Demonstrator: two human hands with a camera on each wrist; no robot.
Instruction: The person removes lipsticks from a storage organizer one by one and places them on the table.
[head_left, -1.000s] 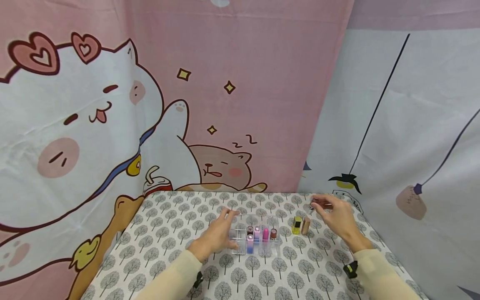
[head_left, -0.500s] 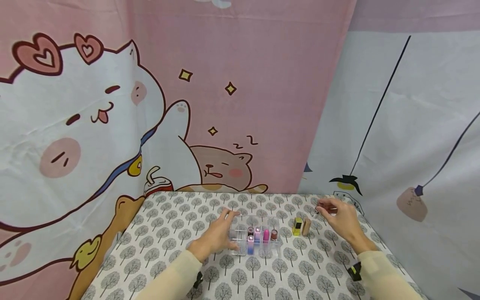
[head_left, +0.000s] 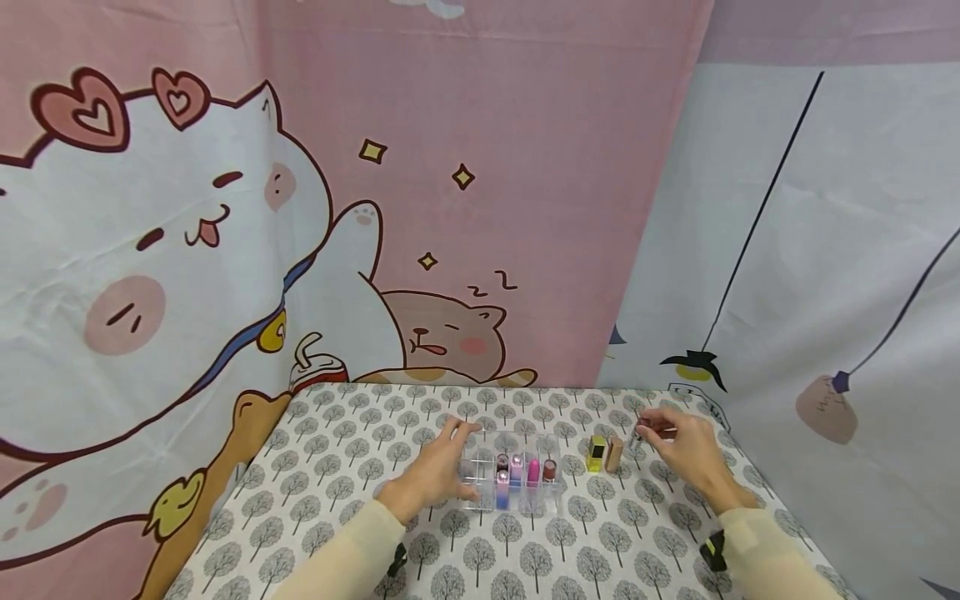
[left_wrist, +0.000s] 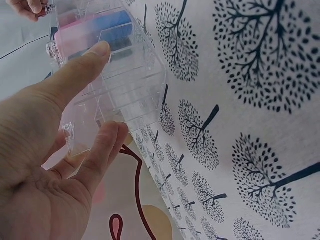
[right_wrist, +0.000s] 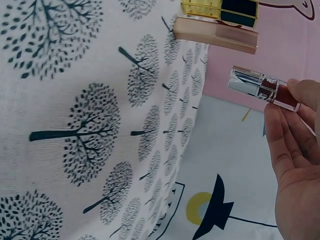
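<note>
Right hand (head_left: 681,443) pinches lip gloss (right_wrist: 260,86); left hand (head_left: 429,473) holds clear organizer (left_wrist: 134,96)

We note a plain cream left sleeve (head_left: 348,546) with a dark fitting (head_left: 397,560) at its edge; we note a matching right sleeve (head_left: 765,550), its black fitting (head_left: 713,552) marked yellow-green.

Clear organizer (left_wrist: 132,92): upper end cropped, left wrist view | yellow case (right_wrist: 200,9), right of organizer: cropped, right wrist view | tube (right_wrist: 260,87), farther right: end partly covered by right hand (right_wrist: 299,155)
</note>
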